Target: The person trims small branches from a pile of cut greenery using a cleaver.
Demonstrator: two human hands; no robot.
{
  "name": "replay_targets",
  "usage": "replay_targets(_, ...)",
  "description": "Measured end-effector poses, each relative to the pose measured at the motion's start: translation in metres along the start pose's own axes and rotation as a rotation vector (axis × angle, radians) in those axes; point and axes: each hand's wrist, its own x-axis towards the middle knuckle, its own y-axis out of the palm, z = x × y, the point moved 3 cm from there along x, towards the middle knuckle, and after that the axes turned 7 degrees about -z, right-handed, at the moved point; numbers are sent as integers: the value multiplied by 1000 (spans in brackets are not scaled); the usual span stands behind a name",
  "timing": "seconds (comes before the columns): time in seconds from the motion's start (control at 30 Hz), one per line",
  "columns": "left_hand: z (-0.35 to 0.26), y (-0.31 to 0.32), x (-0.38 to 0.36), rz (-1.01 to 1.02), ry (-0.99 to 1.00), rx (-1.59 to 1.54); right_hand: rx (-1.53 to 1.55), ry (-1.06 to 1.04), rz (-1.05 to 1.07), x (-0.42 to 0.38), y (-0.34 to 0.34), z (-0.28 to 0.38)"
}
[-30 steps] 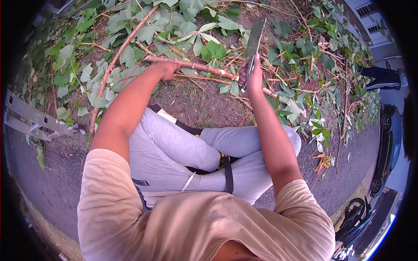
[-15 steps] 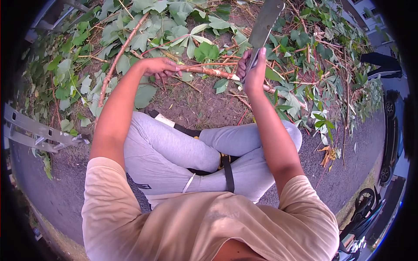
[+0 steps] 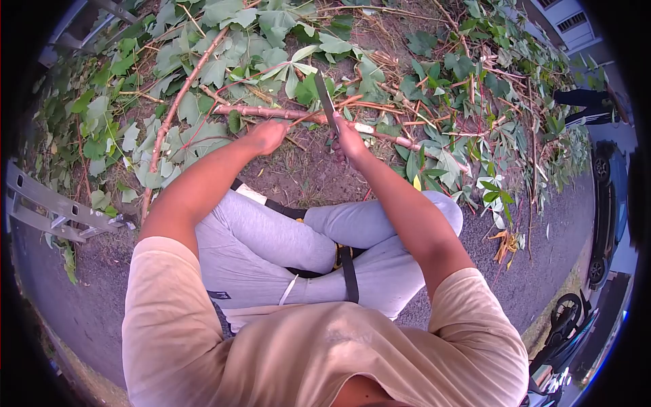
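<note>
My right hand [image 3: 348,140] is wrapped round the handle of a machete [image 3: 325,97]. Its blade, seen nearly edge-on, points up and to the left, crossing over a thick reddish branch [image 3: 261,112] that lies on the ground. My left hand [image 3: 270,137] is closed on a thin twig [image 3: 298,122], whose free end runs toward the machete beside the branch. A pale cut patch [image 3: 364,128] shows on wood just right of my right hand. Large green leaves [image 3: 217,71] lie beyond both hands.
My crossed legs in grey trousers [image 3: 271,230] are close in front. A metal ladder [image 3: 51,197] lies at the left. Cut stems and leaves [image 3: 447,122] cover the ground to the right. A person's dark-clothed legs [image 3: 586,105], a car [image 3: 610,210] and a motorbike [image 3: 566,319] are at the far right.
My right hand has swung the machete left and toward me, its blade turning from broadside to nearly edge-on. My left hand has moved slightly right and nearer my body, with the twig.
</note>
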Motion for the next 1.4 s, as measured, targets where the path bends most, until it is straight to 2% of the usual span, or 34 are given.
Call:
replay_targets(0.03,-4,-5,-2,-26,-24,19,-8,1,6,-3,0,10)
replay_targets(0.1,-7,-10,-3,-9,-23,50,186,-58,6,-17,-2,36)
replay_targets(0.2,8,6,-2,-16,40,114,313,-359,-12,-40,-8,76)
replay_targets(0.23,12,14,0,-38,103,148,309,-357,-9,-37,-6,71)
replay_targets(0.3,4,12,-4,-3,72,115,279,-673,-15,-25,-6,46)
replay_targets(0.33,2,12,-4,46,44,111,87,-612,-56,-7,-6,15)
replay_targets(0.37,0,10,-3,91,18,112,-104,-413,-61,10,-3,-10)
replay_targets(0.4,-3,6,-2,81,34,120,-278,116,43,1,0,-12)
replay_targets(0.43,-7,2,-4,77,2,111,-399,-37,15,24,0,-28)
replay_targets(0.47,-7,-1,-4,70,-23,106,-278,-25,66,17,6,-23)
replay_targets(0.6,-2,7,-4,8,15,145,-16,138,124,7,-1,-13)
replay_targets(0.7,-2,5,0,38,-23,135,244,290,224,3,-4,7)
replay_targets(0.73,-2,1,-2,52,-39,156,247,264,210,-6,-5,20)
replay_targets(0.8,-10,-13,-10,46,-37,173,336,2,107,-18,0,45)
replay_targets(0.83,-16,-13,-9,60,-37,175,335,-6,98,-20,-2,51)
replay_targets(0.9,-11,-7,-6,64,-27,158,327,-428,135,-17,-1,56)
replay_targets(0.93,-9,-5,-6,66,-45,163,164,-618,-11,2,-1,39)
replay_targets(0.97,-11,-6,-5,65,-60,172,168,-620,-20,14,-3,17)
replay_targets(1.03,-16,-8,-7,51,-60,168,-167,76,104,30,-2,-27)
replay_targets(1.17,-17,-15,-6,78,-91,186,-81,155,187,26,-6,-26)
replay_targets(1.33,-6,-10,-8,97,-121,118,349,389,377,25,-11,-26)
replay_targets(1.4,0,-9,-5,81,-143,57,448,410,392,36,-24,-35)
